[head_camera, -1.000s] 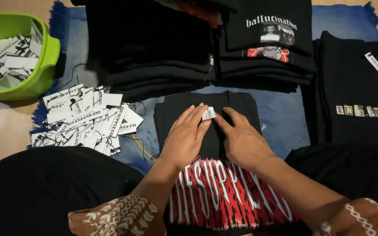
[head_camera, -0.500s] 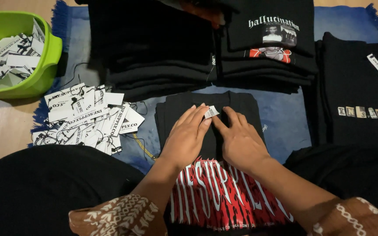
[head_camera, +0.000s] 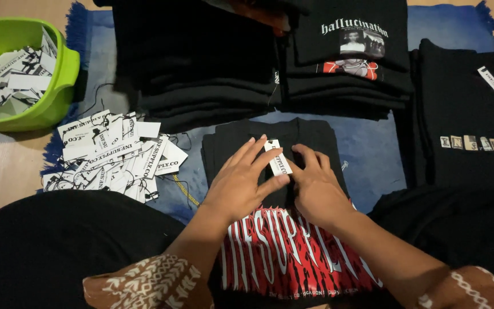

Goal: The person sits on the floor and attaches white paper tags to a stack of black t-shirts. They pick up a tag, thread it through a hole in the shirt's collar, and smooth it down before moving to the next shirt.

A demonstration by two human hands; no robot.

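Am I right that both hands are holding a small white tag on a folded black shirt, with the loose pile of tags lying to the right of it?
Not quite: in the head view the left hand and right hand do hold the white tag on the black shirt, but the tag pile lies to its left.

A small white paper tag (head_camera: 278, 157) with dark print lies tilted near the collar of a black T-shirt (head_camera: 293, 246), just above the frame's centre. The shirt lies flat, neck toward the top of the frame, on a blue rug; its lower part, at bottom centre, bears a large red and white graphic print, and its upper part is plain black.
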